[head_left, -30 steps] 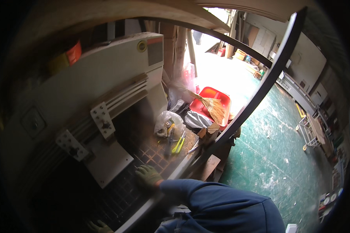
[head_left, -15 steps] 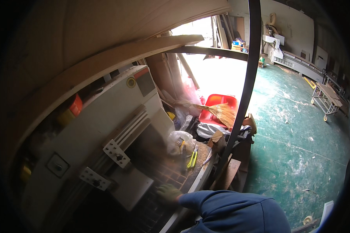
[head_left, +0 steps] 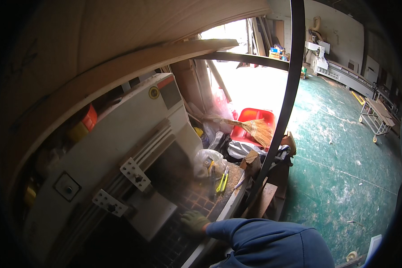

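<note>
My right hand (head_left: pixel 193 219), in a dull green glove below a blue sleeve, rests on the dark gridded machine bed (head_left: pixel 195 198) beside a pale metal plate (head_left: pixel 152 210), fingers spread and holding nothing visible. My left hand is out of view. A pale machine body (head_left: pixel 100 152) carries two bolted white brackets (head_left: pixel 135 174) over the bed. On the bed's far end lie yellow-green handled pliers (head_left: pixel 221 182), a dark tool (head_left: pixel 212 181) and a clear plastic bag (head_left: pixel 205 158).
A wooden board (head_left: pixel 134 64) hangs overhead. A black metal post (head_left: pixel 286 105) crosses the right of the bed. Beyond are a straw broom (head_left: pixel 258 130) on a red plastic tray (head_left: pixel 268 115), a wheeled cart (head_left: pixel 374 117) on the green floor (head_left: pixel 330 169), and a long machine (head_left: pixel 344 78).
My view has swung, so the scene sits lower and more overhead board shows. My right hand appears lower in the picture, still on the bed. My left hand has left the view.
</note>
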Available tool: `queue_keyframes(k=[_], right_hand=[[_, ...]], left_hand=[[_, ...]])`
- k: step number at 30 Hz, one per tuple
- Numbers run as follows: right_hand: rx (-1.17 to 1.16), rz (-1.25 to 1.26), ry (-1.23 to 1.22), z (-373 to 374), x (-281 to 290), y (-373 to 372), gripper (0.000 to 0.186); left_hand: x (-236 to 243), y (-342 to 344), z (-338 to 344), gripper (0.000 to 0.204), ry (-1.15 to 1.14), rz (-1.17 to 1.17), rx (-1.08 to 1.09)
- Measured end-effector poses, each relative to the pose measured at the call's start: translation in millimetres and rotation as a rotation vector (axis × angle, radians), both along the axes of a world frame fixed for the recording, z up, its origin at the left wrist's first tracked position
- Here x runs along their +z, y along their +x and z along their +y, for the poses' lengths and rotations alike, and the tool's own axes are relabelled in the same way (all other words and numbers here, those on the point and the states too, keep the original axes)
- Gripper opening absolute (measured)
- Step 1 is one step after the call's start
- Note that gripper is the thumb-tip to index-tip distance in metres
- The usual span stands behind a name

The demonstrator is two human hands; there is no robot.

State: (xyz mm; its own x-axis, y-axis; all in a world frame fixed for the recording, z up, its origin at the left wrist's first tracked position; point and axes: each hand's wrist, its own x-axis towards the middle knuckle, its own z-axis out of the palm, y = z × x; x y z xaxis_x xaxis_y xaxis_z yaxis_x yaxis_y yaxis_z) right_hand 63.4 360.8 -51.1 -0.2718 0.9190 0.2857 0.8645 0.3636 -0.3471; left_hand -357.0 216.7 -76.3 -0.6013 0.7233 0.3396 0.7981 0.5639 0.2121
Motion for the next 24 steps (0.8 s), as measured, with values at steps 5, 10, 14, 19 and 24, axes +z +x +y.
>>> queue_keyframes(k=[5,10,14,19,24], right_hand=[[0.010,0.007,-0.014,2,12,-3,0.057],[0.010,-0.040,0.039,11,-35,-3,0.061],[0.024,-0.041,0.029,14,-31,2,0.051],[-0.007,-0.079,0.008,11,-14,0,0.055],[0.024,-0.074,0.006,9,-5,-9,0.054]], left_hand=[[-16,-11,3,0.058,0.035,0.059,0.012],[13,-2,-5,0.054,0.046,0.003,-0.044],[60,35,10,0.065,-0.296,-0.184,0.124],[29,18,12,0.064,-0.305,-0.163,0.165],[21,6,0,0.062,-0.240,-0.144,0.109]])
